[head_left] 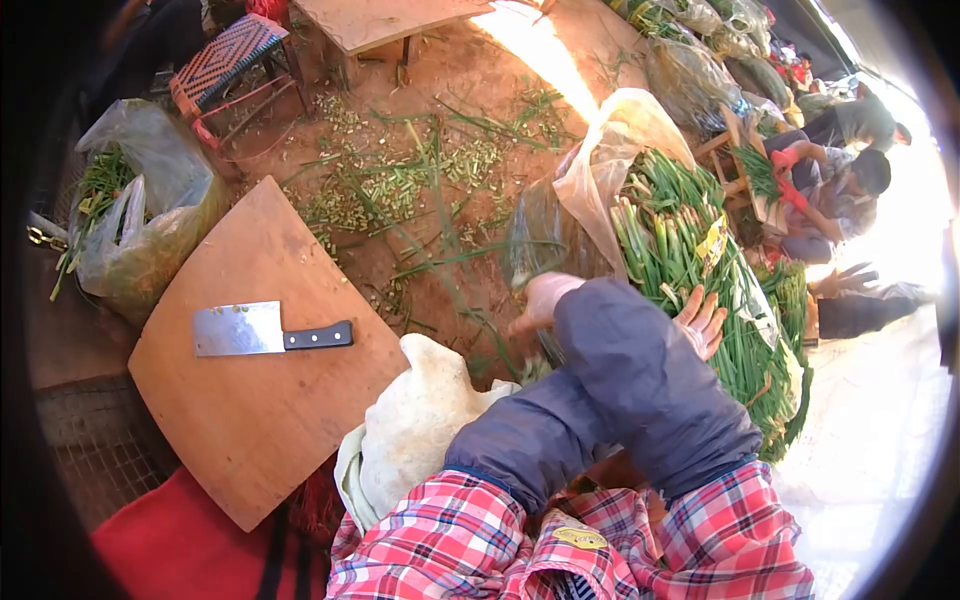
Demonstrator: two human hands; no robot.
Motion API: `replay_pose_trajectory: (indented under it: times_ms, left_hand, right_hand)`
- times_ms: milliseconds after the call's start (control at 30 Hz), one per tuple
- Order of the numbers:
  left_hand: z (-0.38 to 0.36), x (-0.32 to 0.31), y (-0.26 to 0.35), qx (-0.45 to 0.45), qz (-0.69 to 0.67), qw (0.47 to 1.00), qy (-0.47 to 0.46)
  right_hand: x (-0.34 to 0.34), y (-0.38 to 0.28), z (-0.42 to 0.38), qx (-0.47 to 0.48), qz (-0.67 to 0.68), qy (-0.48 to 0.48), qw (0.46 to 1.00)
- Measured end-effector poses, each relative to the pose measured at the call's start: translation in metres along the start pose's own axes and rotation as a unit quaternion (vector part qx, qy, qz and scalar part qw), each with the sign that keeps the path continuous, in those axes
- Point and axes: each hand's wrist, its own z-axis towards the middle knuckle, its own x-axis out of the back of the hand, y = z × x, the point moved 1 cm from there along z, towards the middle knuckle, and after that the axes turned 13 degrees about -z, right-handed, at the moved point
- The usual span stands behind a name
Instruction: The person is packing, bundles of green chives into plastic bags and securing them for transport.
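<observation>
My forearms cross, the right sleeve over the left. My left hand (703,322) lies with its fingers spread on a big bundle of long green stalks (672,230), partly wrapped in a pale plastic bag (640,118). My right hand (550,298) is to the left of the bundle, above the floor, smeared by motion; blurred green leaves show near it, and whether it holds any cannot be made out. A cleaver (240,329) with a black handle rests on a brown wooden board (265,410) at the left.
Cut green pieces (400,190) litter the reddish floor. At the left stands a plastic bag of greens (150,220), with a woven stool (228,62) behind it. A pale cloth (425,420) lies beside the board. Another person (850,185) with red gloves sits at the right.
</observation>
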Motion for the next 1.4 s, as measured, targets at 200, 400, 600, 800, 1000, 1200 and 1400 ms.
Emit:
replay_pose_trajectory:
  times_ms: [200, 400, 600, 800, 1000, 1200, 1400]
  left_hand:
    - [0.005, -0.030, 0.009, 0.093, -0.152, 0.981, 0.077]
    - [-0.003, 0.033, -0.002, 0.017, -0.052, 0.998, -0.003]
    - [0.003, 0.051, 0.001, 0.015, -0.064, 0.996, -0.066]
    - [-0.008, 0.073, 0.009, -0.006, -0.162, 0.985, -0.050]
    - [-0.066, 0.119, -0.028, 0.160, -0.272, 0.900, 0.302]
    - [-0.216, -0.045, -0.150, 0.631, -0.284, 0.613, 0.381]
    - [-0.176, -0.055, -0.158, 0.647, -0.182, 0.737, 0.079]
  right_hand:
    - [0.041, 0.008, -0.106, 0.044, 0.239, 0.230, 0.942]
    - [0.018, 0.104, -0.246, -0.082, 0.303, 0.587, 0.746]
    - [-0.066, 0.252, -0.218, -0.173, 0.302, 0.536, 0.769]
    - [-0.147, 0.245, -0.147, -0.290, 0.172, 0.453, 0.825]
    - [-0.147, 0.242, -0.147, -0.315, 0.177, 0.449, 0.817]
    - [-0.144, 0.235, -0.150, -0.331, 0.207, 0.427, 0.815]
    - [-0.151, 0.230, -0.144, -0.330, 0.164, 0.503, 0.782]
